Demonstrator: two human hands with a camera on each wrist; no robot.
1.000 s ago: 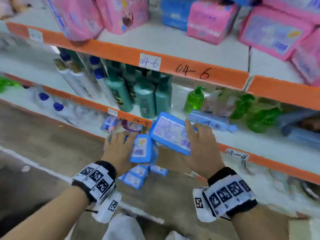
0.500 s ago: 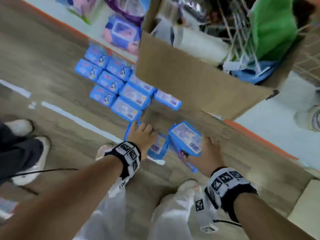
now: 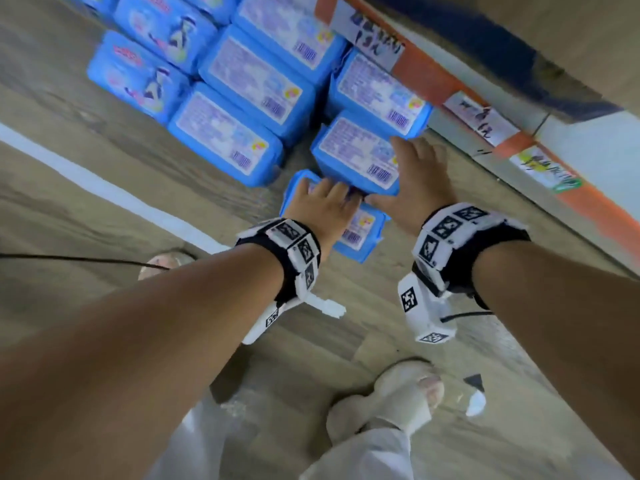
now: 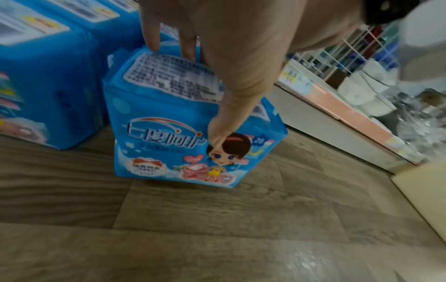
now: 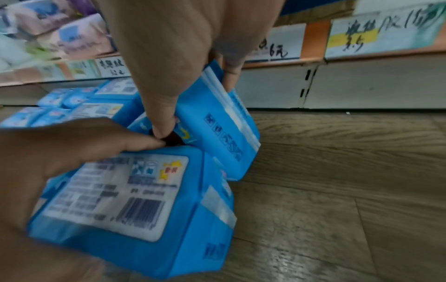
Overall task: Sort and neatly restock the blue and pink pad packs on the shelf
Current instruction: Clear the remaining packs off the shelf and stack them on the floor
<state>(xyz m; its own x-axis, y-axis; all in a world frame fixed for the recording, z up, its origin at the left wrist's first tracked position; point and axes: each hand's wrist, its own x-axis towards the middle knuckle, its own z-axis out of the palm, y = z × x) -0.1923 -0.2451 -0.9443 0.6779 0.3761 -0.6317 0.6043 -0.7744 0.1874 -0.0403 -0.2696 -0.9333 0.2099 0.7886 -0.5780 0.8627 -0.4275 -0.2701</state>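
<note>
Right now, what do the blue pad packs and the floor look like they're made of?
Blue pad packs: thin printed plastic film, fairly glossy, going by the crinkled seams and soft, rounded corners, with a white printed label panel bearing a barcode. Floor: wood-grain planks with a low sheen, probably vinyl or laminate; cannot tell which.

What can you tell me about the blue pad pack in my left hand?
The blue pad pack is soft, glossy plastic, printed with a cartoon girl, white lettering and "20". A white text label with a barcode covers its upper face. It sits just above the wood-look floor, and the left hand holds it from above, thumb on the printed front.
</note>
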